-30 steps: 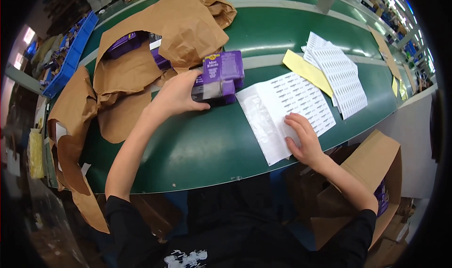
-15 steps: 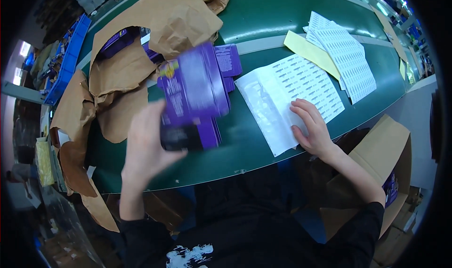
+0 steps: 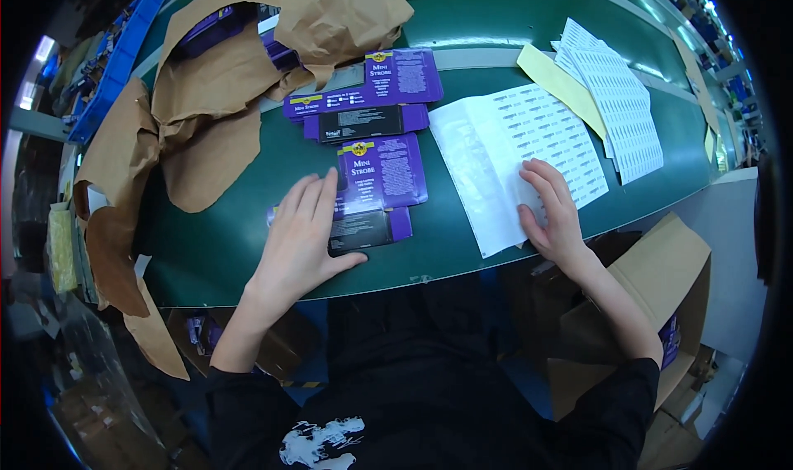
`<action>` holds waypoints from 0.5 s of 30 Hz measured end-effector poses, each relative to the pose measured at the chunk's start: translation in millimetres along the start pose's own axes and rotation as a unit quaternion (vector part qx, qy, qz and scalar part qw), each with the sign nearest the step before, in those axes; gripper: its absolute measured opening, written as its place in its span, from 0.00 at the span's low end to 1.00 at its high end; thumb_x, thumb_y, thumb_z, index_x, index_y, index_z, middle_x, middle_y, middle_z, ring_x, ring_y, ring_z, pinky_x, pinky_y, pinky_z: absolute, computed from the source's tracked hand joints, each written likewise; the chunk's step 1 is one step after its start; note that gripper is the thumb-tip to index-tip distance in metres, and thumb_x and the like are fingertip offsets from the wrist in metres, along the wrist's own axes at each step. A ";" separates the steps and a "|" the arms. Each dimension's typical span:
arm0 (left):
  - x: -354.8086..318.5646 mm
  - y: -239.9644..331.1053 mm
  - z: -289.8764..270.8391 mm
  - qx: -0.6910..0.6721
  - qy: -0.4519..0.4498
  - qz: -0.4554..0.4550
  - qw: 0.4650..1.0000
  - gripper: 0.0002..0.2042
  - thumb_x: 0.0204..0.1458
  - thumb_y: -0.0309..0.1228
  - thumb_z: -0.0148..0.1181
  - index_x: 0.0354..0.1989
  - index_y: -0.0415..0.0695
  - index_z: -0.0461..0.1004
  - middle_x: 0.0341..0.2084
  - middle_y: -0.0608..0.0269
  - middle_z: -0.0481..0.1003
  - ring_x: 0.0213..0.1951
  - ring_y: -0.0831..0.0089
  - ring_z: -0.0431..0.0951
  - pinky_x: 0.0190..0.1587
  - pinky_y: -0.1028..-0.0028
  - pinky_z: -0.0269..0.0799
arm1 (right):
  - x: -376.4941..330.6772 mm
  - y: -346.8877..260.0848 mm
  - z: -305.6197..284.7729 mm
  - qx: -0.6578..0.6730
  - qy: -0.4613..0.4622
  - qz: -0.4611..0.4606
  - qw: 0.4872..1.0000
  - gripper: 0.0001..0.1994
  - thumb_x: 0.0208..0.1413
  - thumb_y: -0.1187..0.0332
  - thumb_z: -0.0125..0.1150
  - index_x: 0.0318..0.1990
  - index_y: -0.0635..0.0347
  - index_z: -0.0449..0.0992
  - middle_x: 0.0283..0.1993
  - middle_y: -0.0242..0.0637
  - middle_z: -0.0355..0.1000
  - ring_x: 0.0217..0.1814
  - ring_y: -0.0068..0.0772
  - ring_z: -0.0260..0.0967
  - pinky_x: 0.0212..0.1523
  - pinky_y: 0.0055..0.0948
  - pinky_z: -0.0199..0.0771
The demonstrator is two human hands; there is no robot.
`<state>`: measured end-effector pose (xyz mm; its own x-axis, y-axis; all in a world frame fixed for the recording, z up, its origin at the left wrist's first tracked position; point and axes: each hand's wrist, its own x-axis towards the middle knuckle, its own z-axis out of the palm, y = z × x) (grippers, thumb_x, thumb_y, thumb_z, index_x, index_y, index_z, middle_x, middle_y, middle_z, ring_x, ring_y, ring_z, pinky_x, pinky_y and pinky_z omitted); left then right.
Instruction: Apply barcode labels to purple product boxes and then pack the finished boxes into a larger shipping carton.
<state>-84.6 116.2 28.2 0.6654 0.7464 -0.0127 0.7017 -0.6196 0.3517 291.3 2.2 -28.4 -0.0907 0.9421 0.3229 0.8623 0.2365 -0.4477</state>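
Two flat, unfolded purple-and-black cartons lie on the green table. My left hand [image 3: 299, 237] rests on the left part of the nearer carton [image 3: 388, 173], fingers stretched out and thumb apart. Just beyond it is the farther carton [image 3: 405, 78], which no hand touches. A white sheet of printed labels [image 3: 549, 131] lies to the right, its left strip blank and glossy. On that sheet's near right part sits my right hand [image 3: 557, 220], open, with its fingers loosely bent and the thumb apart from them.
Torn brown wrapping paper [image 3: 211, 98] covers the table's left side, with purple cartons [image 3: 216, 30] inside it. More label sheets [image 3: 615, 98] and a yellow strip [image 3: 562, 94] lie at the right. Below the table edge stands an open cardboard box [image 3: 661, 259]. A blue crate [image 3: 116, 65] is far left.
The purple carton, blurred in motion beside my left hand earlier, now lies flat under it. A farther carton shows whole behind it. My right hand stays on the label sheet.
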 end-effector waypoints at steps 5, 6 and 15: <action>-14.2 21.9 7.8 -0.058 0.050 0.079 0.994 0.47 0.42 0.36 0.78 0.71 0.34 0.59 0.65 0.45 0.65 0.67 0.50 0.66 0.68 0.57 0.63 | -6.8 1.7 -2.2 -0.026 -0.007 0.033 0.999 0.26 0.54 0.76 0.61 0.63 0.66 0.68 0.70 0.51 0.64 0.74 0.54 0.60 0.72 0.44 0.62; -20.3 29.7 11.2 -0.143 0.048 0.102 0.983 0.46 0.44 0.35 0.77 0.71 0.33 0.59 0.65 0.44 0.65 0.68 0.49 0.66 0.69 0.57 0.62 | -8.0 -0.4 -3.4 -0.031 -0.013 0.036 0.999 0.26 0.54 0.76 0.61 0.63 0.66 0.68 0.70 0.51 0.64 0.74 0.54 0.60 0.72 0.44 0.62; 27.8 123.0 89.8 -0.534 -0.003 0.040 0.845 0.38 0.52 0.28 0.69 0.71 0.33 0.59 0.67 0.41 0.63 0.66 0.47 0.67 0.68 0.58 0.65 | -18.1 -19.7 -24.8 0.044 -0.070 0.099 0.992 0.29 0.55 0.76 0.61 0.66 0.67 0.65 0.72 0.51 0.62 0.76 0.51 0.59 0.73 0.43 0.59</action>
<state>43.0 38.9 -13.0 0.7032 0.7094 0.0472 0.0271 -0.0930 0.9953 288.4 -25.4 -4.8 0.0020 0.9945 0.1050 0.8240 0.0578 -0.5637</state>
